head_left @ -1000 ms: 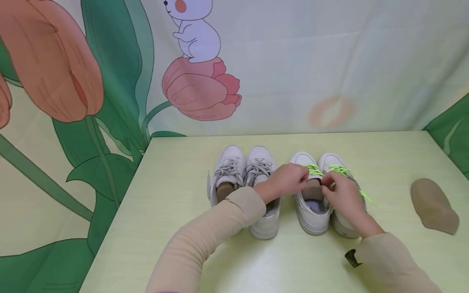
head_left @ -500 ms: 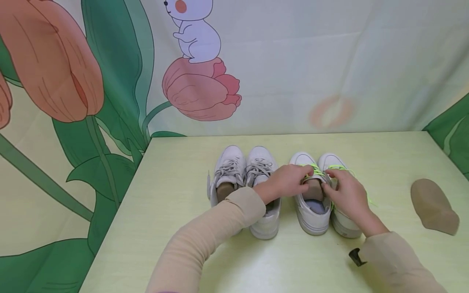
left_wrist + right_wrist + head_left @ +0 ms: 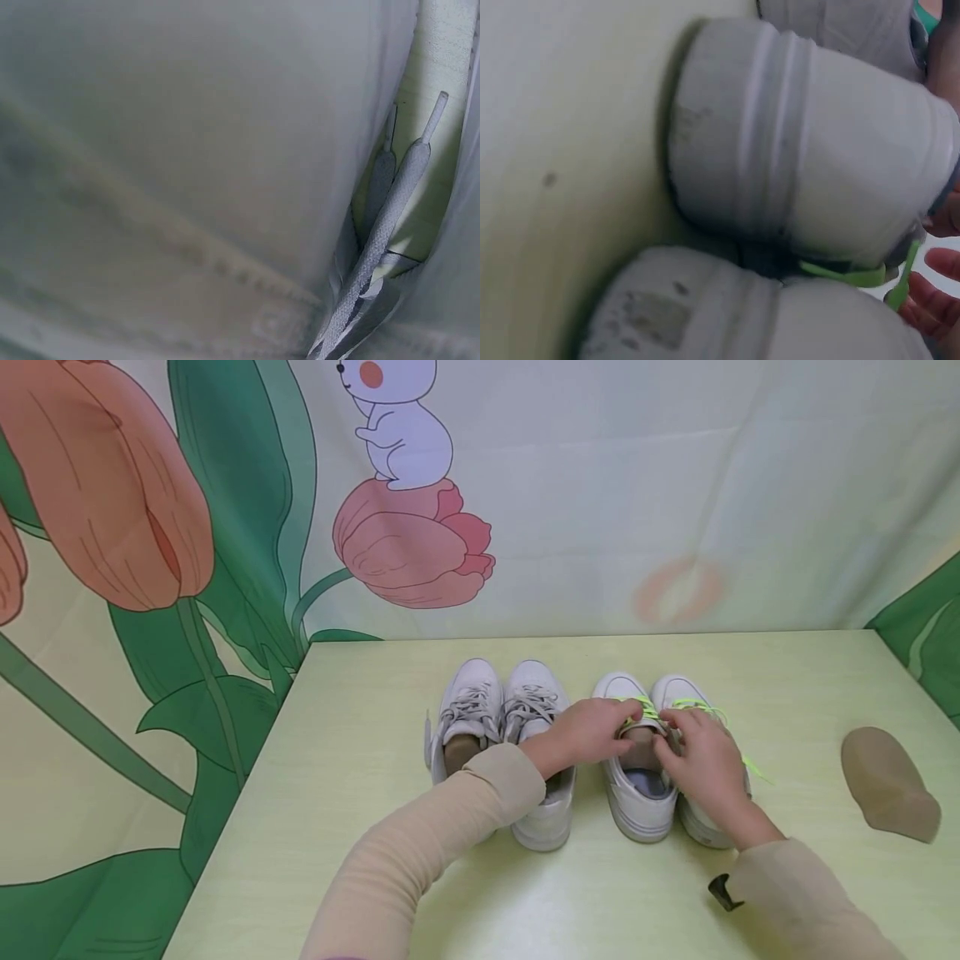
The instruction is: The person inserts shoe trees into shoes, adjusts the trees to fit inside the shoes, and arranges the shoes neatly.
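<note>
In the head view, a white sneaker [image 3: 637, 818] with neon-green laces [image 3: 647, 705] stands toe away from me. Inside its opening sits a brown insert [image 3: 639, 748]. My left hand [image 3: 588, 731] grips the left side of the opening, thumb and bent forefinger around the lace edge. Opposite, my right hand [image 3: 705, 760] pinches the right edge of that opening. Its mate, another white sneaker [image 3: 703, 828], stands close on the right, partly under my right forearm. The right wrist view shows a green lace end [image 3: 900, 291] beside my fingertips; the sneaker heel hides much of the grip.
Left of these stand two white sneakers [image 3: 543, 827] with grey laces, brown inserts inside, partly under my left arm. A loose brown insert [image 3: 888, 783] lies at the right of the pale table [image 3: 300, 860]. A printed cloth [image 3: 570, 527] hangs behind the table.
My right hand has shifted slightly, first outward and then back toward the sneaker's opening. The fingers of my left hand have spread a little. The shoes stay in place.
</note>
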Motion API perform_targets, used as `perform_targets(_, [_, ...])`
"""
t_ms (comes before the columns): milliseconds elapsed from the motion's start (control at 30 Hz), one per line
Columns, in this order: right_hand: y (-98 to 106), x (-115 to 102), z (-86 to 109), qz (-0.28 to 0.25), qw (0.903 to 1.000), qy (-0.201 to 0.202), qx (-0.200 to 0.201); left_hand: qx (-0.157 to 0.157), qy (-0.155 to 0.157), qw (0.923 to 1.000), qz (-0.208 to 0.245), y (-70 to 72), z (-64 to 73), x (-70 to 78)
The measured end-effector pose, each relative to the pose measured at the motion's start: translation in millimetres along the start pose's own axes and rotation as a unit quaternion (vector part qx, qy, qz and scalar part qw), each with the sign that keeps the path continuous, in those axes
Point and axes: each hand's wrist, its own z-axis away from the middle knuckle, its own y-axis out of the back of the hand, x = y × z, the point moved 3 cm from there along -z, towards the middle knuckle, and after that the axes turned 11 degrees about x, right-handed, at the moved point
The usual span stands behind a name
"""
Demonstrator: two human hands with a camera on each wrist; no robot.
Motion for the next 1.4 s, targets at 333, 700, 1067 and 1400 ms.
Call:
perform_targets(333, [-3, -10, 13.1, 0.036, 0.9992, -0.006, -0.017, 0.001, 0.007, 1.0000, 0.006, -1.8, -0.7, -0.4])
perform_targets(700, [-10, -13, 14.6, 0.079, 0.9957, -0.036, -0.032, 0.008, 0.009, 0.9999, 0.011, -1.6, -1.1, 0.0])
perform_targets(1067, [-18, -16, 6.2, 0.106, 0.9900, -0.066, -0.065, 0.029, 0.008, 0.9995, 0.006, -3.2, -0.9, -0.1])
perform_targets(1400, [-19, -21, 2.6, 0.104, 0.9876, -0.089, -0.076, 0.012, -0.002, 0.9994, -0.031, -1.5, -2.0, 3.7])
